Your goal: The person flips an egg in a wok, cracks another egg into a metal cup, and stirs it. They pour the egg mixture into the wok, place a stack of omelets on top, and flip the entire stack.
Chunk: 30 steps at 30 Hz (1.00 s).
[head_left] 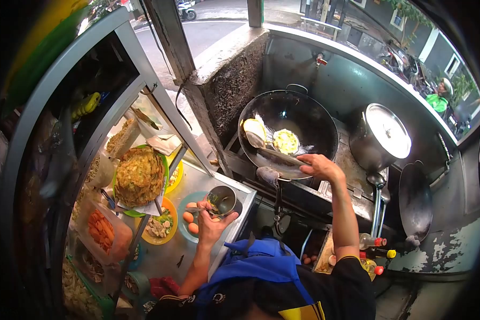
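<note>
My left hand (pixel 212 226) is closed around a small metal cup (pixel 226 198), tilted so that some egg-like mix with green bits shows inside. A thin utensil handle also lies by its fingers. My right hand (pixel 324 167) grips the handle of a metal spatula (pixel 254 133), whose broad head is inside the big black wok (pixel 317 114). Beside that head, a round yellow egg patty (pixel 286 141) lies in the oil at the bottom of the wok. Below the cup sits a blue plate (pixel 182 213) with several brown eggs (pixel 192 228).
A green plate piled with fried fritters (pixel 140 176) stands left, near an orange bowl of meat (pixel 160 226) and a tub of carrots (pixel 100 229). A lidded steel pot (pixel 381 136) stands right of the wok. A smaller pan (pixel 415 205) and bottles (pixel 372 241) are further right.
</note>
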Available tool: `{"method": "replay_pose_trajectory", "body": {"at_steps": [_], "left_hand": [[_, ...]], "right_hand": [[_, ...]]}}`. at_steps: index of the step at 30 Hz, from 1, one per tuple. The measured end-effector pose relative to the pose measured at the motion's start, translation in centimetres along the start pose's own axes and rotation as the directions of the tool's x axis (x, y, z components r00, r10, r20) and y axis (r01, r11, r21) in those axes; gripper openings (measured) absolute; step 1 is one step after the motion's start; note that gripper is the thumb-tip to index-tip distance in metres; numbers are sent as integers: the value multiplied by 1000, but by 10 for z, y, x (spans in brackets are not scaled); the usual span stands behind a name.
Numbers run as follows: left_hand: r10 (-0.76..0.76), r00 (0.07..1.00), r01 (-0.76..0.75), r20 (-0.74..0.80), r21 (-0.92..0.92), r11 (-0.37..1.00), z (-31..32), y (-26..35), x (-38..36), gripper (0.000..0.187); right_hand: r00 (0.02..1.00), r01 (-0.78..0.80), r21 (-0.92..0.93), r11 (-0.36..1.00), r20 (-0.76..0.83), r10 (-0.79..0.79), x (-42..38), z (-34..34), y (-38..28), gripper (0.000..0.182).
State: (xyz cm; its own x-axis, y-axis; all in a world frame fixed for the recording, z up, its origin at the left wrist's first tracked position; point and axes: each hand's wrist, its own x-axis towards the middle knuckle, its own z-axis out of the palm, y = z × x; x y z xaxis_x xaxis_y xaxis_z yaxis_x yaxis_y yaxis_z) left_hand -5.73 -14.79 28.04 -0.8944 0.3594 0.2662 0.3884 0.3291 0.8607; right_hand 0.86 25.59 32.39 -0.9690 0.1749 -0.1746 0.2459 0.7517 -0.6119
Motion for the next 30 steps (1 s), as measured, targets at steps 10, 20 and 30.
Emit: {"method": "replay_pose_trajectory", "body": {"at_steps": [10,20,30], "left_hand": [[76,993,-62,-95,138,988,1,-10,-4,79],[-23,997,28,-79,63,998,-13,-7,-9,78],[15,998,1,-64,238,971,-21,-8,-35,87]], "right_hand": [[984,-145,55,988,108,139,39,-64,36,44],[823,-161,-228,960,-568,3,64,22,94,47],[846,13,-271,962,-511,-156,22,-27,51,38]]}}
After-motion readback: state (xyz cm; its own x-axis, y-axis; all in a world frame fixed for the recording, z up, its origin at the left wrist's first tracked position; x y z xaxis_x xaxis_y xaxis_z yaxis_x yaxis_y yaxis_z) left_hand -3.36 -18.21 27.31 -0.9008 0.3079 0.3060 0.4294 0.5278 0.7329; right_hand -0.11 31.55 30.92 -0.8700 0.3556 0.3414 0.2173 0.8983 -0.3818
